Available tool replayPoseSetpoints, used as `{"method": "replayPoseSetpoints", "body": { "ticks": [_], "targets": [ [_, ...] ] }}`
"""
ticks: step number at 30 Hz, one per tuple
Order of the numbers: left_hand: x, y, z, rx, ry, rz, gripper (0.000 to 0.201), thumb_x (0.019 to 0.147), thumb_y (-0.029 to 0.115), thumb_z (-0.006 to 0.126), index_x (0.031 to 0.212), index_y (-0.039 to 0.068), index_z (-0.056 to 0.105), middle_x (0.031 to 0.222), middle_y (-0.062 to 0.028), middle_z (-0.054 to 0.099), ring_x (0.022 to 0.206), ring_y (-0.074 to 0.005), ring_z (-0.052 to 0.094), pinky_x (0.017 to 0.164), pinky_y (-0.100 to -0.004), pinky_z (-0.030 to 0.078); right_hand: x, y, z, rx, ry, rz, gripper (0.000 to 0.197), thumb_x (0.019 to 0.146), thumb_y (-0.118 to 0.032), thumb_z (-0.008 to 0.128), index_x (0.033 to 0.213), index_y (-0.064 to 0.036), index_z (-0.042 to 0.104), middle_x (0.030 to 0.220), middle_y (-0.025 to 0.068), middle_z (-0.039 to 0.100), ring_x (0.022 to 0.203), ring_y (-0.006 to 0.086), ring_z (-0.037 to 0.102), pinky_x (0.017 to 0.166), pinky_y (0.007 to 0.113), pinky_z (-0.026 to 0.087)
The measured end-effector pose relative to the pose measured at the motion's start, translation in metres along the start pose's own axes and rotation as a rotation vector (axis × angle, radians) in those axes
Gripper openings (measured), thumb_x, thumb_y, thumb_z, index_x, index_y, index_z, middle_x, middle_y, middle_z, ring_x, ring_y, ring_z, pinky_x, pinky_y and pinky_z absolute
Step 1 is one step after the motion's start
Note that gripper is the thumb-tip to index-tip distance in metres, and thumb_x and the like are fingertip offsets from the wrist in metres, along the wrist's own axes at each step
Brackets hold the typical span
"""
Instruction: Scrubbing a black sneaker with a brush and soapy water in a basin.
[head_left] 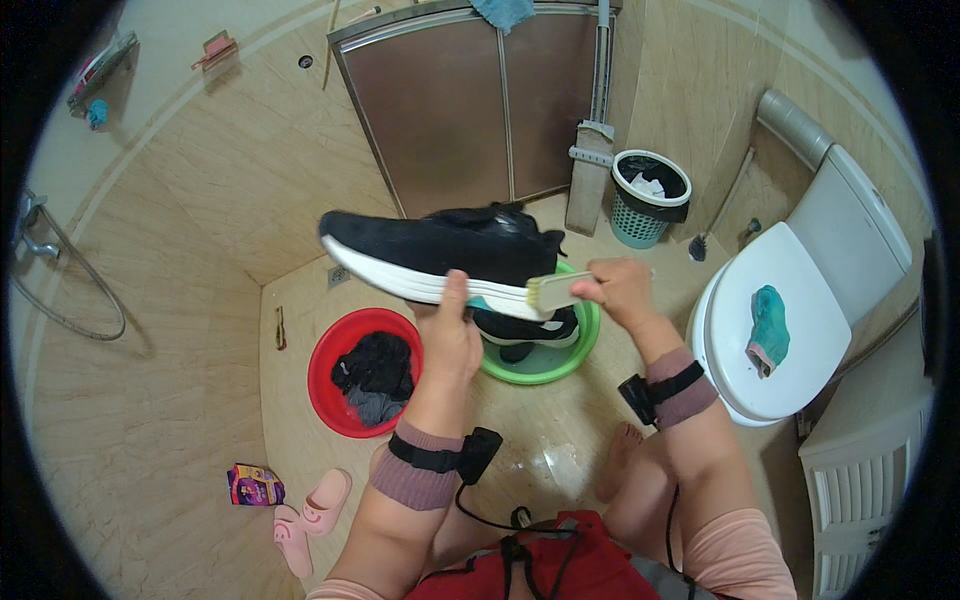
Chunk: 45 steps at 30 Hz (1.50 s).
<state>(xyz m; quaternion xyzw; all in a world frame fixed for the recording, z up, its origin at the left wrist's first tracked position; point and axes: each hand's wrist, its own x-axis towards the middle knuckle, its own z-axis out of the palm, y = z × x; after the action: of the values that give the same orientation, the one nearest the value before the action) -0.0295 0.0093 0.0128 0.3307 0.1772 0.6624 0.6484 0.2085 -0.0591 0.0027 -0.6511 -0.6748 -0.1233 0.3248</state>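
A black sneaker (pixel 440 250) with a thick white sole is held up in front of me, its toe pointing left. My left hand (pixel 450 335) grips it from below, with the thumb up against the sole. In my right hand (pixel 622 290) is a pale scrubbing brush (pixel 563 290), its yellowish bristles touching the white sole near the heel. Beneath the sneaker stands a green basin (pixel 540 378) with a second black and white shoe (pixel 550 330) in it. The raised sneaker hides part of that basin.
A red basin (pixel 316 390) with dark cloth (pixel 375 370) stands at left. Pink slippers (pixel 325 503) and a purple packet (pixel 255 485) lie near the left wall. At right are a waste bin (pixel 640 225), a toilet brush (pixel 698 247) and a toilet (pixel 730 330) with a teal glove (pixel 768 325) on its lid.
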Motion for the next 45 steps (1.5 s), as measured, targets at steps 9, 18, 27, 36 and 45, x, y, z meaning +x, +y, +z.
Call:
{"method": "replayPoseSetpoints", "body": {
  "ticks": [9,18,27,36,45],
  "targets": [
    [-0.02,-0.022,0.02,0.044,0.071,0.021,0.047,0.089,0.013,0.067,0.131,0.009,0.044,0.119,-0.0049,0.054,0.108,-0.0177,0.053,0.095,-0.035,0.044,0.009,-0.057,-0.003,-0.018,0.132,-0.151,0.054,0.079,-0.058,0.06,0.057,-0.0094,0.053,0.057,0.0077,0.056,0.053,0.0326,0.057,0.049,0.041,0.043],
    [0.008,-0.003,0.011,-0.187,0.068,-0.115,0.046,0.093,0.03,0.062,0.128,0.005,0.047,0.124,-0.0089,0.056,0.112,-0.025,0.055,0.099,-0.0423,0.045,-0.005,0.016,-0.01,-0.156,0.07,0.099,0.055,0.079,-0.06,0.06,0.058,-0.0094,0.057,0.058,0.0119,0.058,0.055,0.034,0.058,0.051,0.043,0.043],
    [-0.012,-0.013,0.02,0.04,0.123,-0.02,0.048,0.09,0.016,0.067,0.13,0.012,0.042,0.118,-0.0047,0.053,0.105,-0.0194,0.054,0.095,-0.0371,0.046,0.0,-0.019,-0.002,-0.064,0.069,-0.012,0.055,0.076,-0.062,0.06,0.057,-0.0108,0.056,0.056,0.0106,0.057,0.053,0.0329,0.057,0.049,0.042,0.043],
    [-0.007,-0.009,0.019,-0.053,0.108,-0.009,0.054,0.087,0.01,0.068,0.131,0.01,0.037,0.124,-0.0068,0.05,0.112,-0.0198,0.052,0.097,-0.0374,0.045,0.003,-0.063,0.004,-0.053,0.154,-0.155,0.052,0.079,-0.056,0.062,0.055,-0.0119,0.052,0.055,0.0072,0.056,0.051,0.0288,0.057,0.048,0.039,0.043],
    [0.01,0.013,0.007,-0.226,-0.107,-0.052,0.048,0.09,0.027,0.067,0.129,0.006,0.049,0.128,-0.0075,0.056,0.118,-0.0246,0.052,0.107,-0.0415,0.039,-0.01,-0.015,-0.001,-0.079,0.053,-0.087,0.054,0.074,-0.06,0.063,0.054,-0.011,0.051,0.055,0.0081,0.055,0.052,0.0286,0.056,0.049,0.04,0.043]
  ]
}}
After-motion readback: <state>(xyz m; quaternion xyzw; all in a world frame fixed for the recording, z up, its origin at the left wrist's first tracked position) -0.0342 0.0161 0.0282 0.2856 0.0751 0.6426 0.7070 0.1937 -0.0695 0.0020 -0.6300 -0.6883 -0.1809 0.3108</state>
